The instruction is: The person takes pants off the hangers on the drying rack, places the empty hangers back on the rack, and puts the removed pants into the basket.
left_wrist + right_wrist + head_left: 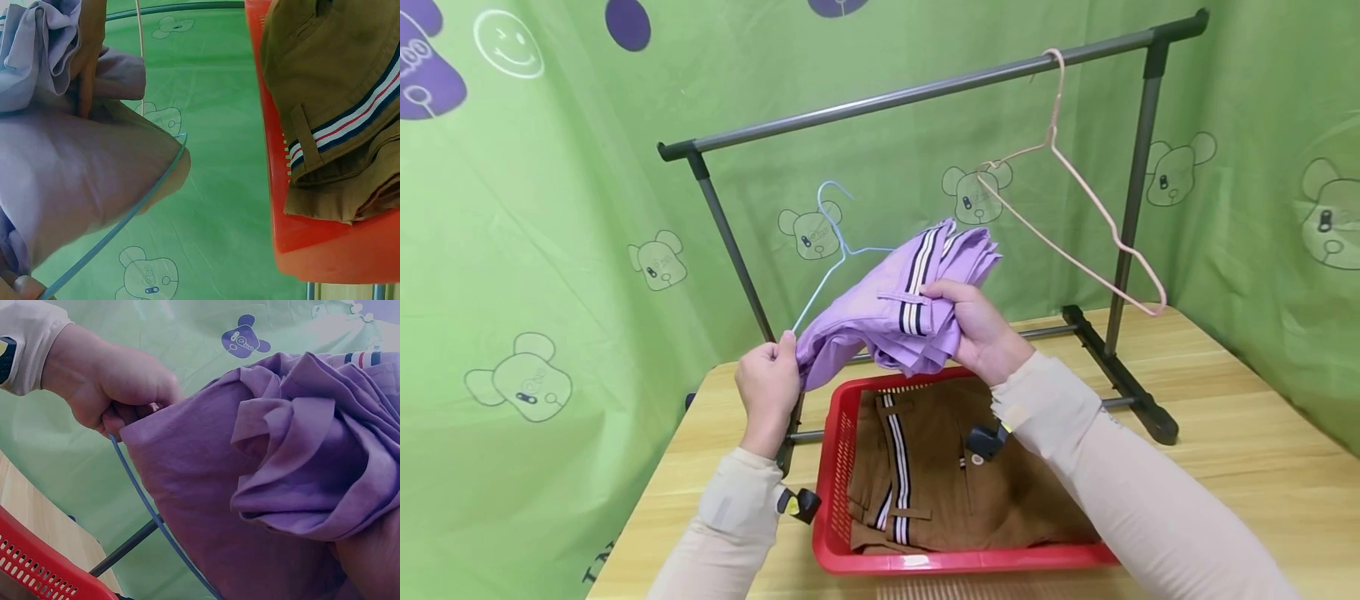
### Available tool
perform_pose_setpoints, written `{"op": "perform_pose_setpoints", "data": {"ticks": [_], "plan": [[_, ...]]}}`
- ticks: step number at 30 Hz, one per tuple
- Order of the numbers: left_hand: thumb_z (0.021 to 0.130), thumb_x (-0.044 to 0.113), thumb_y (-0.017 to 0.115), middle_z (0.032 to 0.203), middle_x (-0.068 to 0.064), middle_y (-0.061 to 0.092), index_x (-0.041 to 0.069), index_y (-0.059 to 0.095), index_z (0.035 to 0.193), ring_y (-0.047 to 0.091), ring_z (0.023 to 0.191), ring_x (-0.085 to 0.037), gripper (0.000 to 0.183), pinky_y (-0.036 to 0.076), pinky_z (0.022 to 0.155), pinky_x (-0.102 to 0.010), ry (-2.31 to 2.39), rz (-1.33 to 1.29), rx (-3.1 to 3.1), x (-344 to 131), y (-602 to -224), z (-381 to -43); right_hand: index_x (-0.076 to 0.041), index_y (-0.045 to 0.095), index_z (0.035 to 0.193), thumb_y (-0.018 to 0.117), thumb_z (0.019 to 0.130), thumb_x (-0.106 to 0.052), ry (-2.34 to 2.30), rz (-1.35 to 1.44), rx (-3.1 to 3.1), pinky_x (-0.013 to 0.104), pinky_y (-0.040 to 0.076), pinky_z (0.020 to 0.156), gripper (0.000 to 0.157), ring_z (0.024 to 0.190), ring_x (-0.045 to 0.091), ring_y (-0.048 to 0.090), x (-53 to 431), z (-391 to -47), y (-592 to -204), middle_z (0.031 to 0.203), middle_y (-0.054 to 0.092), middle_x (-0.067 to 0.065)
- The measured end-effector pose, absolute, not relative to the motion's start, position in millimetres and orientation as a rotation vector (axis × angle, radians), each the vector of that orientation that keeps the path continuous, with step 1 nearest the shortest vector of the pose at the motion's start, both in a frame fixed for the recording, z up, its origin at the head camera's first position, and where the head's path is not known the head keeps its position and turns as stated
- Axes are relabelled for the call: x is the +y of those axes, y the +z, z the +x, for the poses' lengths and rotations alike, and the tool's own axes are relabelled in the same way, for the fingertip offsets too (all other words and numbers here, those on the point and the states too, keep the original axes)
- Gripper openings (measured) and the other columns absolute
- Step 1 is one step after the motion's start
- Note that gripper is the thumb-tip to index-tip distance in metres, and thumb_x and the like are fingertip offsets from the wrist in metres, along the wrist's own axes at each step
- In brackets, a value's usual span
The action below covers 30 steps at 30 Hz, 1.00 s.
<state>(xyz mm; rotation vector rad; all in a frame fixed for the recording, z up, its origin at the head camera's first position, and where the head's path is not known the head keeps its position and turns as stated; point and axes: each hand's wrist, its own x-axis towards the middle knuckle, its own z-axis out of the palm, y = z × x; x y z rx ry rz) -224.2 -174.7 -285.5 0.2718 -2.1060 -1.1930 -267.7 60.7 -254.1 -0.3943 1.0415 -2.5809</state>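
Purple pants, bunched in folds, with a belt loop and a black-and-white striped waistband, are held up in front of the rack. My right hand grips the gathered cloth near the waistband, its thumb on top by the belt loop. My left hand pinches the left end of a light blue hanger together with the edge of the pants. That hanger's hook points up, off the rail, and the cloth hides its right part. In the right wrist view the blue hanger runs along the underside of the pants.
A grey garment rack stands on the wooden table. From its rail, on the right, hangs a pink hanger. Below my hands is a red basket holding brown pants with a striped band. Green printed curtain surrounds the table.
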Motion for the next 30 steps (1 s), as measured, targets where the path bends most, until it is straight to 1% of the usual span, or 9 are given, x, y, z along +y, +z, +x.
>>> {"op": "perform_pose_setpoints", "data": {"ticks": [8,13,17,24,30], "plan": [[0.092,0.028,0.063,0.057,-0.008,0.059,0.009,0.057,0.053,0.054,0.061,-0.029,0.044,0.040,0.060,-0.035,-1.202,0.266,-2.103,-175.0,-285.8,-224.3,0.000,0.042,0.118,0.035,0.097,0.001,-2.570,-0.409,1.039,0.033,0.055,0.083,0.022,0.091,0.022,0.069,63.7,-265.1,-250.4,0.099,0.069,0.011],[0.093,0.025,0.060,0.052,-0.003,0.050,0.013,0.050,0.050,0.048,0.057,-0.024,0.046,0.038,0.057,-0.033,-1.206,0.274,-2.076,-177.2,-286.4,-225.6,0.000,0.042,0.120,0.035,0.097,0.001,-2.575,-0.397,1.017,0.035,0.055,0.083,0.024,0.093,0.023,0.069,65.2,-264.7,-250.0,0.101,0.068,0.011],[0.094,0.023,0.060,0.048,0.000,0.044,0.015,0.046,0.049,0.045,0.054,-0.022,0.048,0.035,0.055,-0.033,-1.209,0.252,-2.051,-178.3,-285.1,-225.4,-0.001,0.041,0.120,0.035,0.097,0.001,-2.592,-0.369,1.004,0.034,0.055,0.083,0.024,0.093,0.023,0.069,66.9,-265.1,-251.0,0.101,0.068,0.011],[0.094,0.024,0.060,0.047,0.002,0.043,0.016,0.045,0.049,0.044,0.052,-0.019,0.048,0.035,0.055,-0.032,-1.224,0.251,-2.069,-178.2,-282.8,-224.0,0.000,0.041,0.119,0.036,0.097,0.001,-2.593,-0.352,0.992,0.034,0.055,0.083,0.023,0.092,0.023,0.069,68.2,-265.7,-252.8,0.100,0.068,0.012],[0.094,0.024,0.060,0.047,0.003,0.043,0.016,0.045,0.048,0.044,0.053,-0.020,0.049,0.035,0.054,-0.032,-1.219,0.251,-2.066,-179.1,-282.6,-222.7,-0.001,0.041,0.121,0.035,0.097,0.001,-2.580,-0.370,0.995,0.035,0.055,0.084,0.025,0.093,0.023,0.068,66.8,-264.5,-253.0,0.102,0.067,0.012]]}}
